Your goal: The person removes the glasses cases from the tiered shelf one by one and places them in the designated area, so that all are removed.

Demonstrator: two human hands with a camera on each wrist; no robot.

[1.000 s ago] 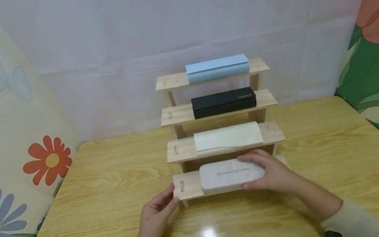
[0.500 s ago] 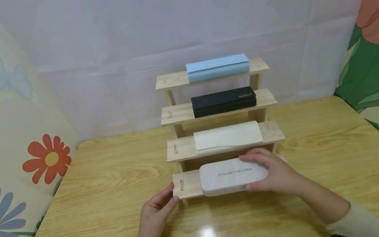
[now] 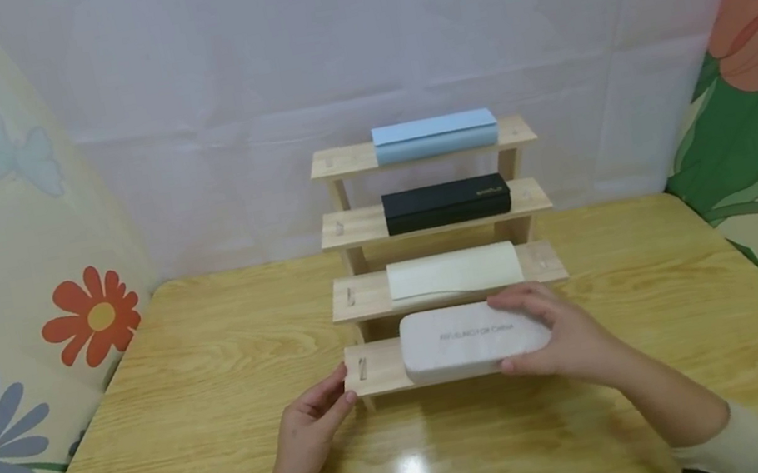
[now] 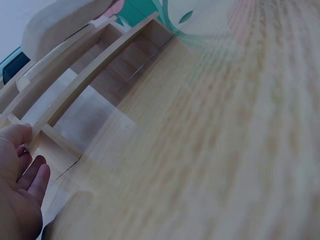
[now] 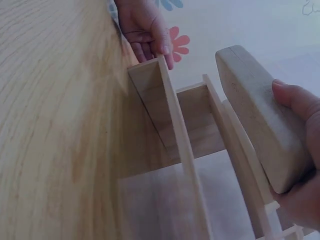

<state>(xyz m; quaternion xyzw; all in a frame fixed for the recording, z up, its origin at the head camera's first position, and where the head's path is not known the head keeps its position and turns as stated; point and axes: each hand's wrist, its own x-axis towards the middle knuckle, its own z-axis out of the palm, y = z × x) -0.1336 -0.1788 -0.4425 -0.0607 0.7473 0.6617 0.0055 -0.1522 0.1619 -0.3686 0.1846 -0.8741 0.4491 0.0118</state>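
Both hands work at a four-step wooden display rack (image 3: 367,298) on a wooden table (image 3: 194,438). Right hand (image 3: 560,336) grips the right end of a pale grey glasses case (image 3: 469,337), thumb in front and fingers over the top, lifted just above the lowest step. Left hand (image 3: 309,426), fingers relaxed, touches that step's left end. Higher steps carry a cream case (image 3: 454,271), a black case (image 3: 447,203) and a light blue case (image 3: 435,135).

My right hand (image 3: 564,335) is extended forward, fingers above and thumb below, curled in a grip. My left hand (image 3: 313,421) lies forward with fingers relaxed, fingertips (image 4: 22,135) making contact.
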